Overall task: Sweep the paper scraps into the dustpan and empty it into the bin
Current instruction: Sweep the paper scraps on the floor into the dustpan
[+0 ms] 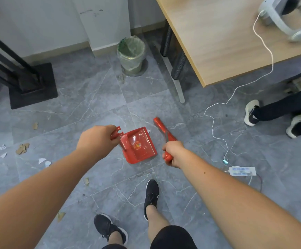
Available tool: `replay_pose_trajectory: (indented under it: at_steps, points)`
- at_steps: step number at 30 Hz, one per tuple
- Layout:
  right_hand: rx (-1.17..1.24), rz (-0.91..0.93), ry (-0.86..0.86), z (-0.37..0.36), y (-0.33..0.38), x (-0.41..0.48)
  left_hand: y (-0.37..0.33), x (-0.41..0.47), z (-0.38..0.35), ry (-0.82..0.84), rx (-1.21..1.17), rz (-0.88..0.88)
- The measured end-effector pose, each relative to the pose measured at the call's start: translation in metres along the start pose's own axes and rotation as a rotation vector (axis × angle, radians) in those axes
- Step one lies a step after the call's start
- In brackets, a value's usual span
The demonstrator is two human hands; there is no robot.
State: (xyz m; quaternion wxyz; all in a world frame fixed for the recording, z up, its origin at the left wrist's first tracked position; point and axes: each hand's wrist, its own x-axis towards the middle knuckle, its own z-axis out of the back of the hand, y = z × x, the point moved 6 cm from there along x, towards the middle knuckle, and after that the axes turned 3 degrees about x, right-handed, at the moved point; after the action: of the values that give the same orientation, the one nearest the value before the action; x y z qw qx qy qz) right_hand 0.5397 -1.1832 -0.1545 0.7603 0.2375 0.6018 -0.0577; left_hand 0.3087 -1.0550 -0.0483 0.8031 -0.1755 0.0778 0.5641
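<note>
My left hand (96,139) grips the handle of a red dustpan (139,146) held over the grey tile floor, its mouth turned to the lower right. My right hand (173,153) holds the red handle of a small broom (163,129) whose head points up and away beside the pan. White and brown paper scraps (22,148) lie scattered on the floor at the left, and one small white scrap (148,131) shows by the pan's far corner. A green bin (131,54) lined with a clear bag stands against the wall ahead.
A wooden table (223,42) fills the upper right, its metal leg (179,90) near the bin. A white cable (216,128) runs from it to a label (242,171) on the floor. Another person's legs and shoes (252,112) are at right. A black stand base (32,85) sits left.
</note>
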Motion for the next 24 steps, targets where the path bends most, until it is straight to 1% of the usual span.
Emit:
replay_pose_trajectory:
  at_steps: [5,12,24]
  points:
    - [-0.073,-0.024,0.049,-0.029,-0.032,-0.005,0.028,-0.016,-0.004,0.02,0.009,0.009]
    - [-0.187,-0.019,0.059,-0.08,-0.09,-0.024,0.111,-0.064,0.005,0.022,0.057,0.073]
    - [-0.221,-0.034,0.109,-0.213,-0.222,-0.084,0.267,-0.213,0.013,0.008,0.024,0.108]
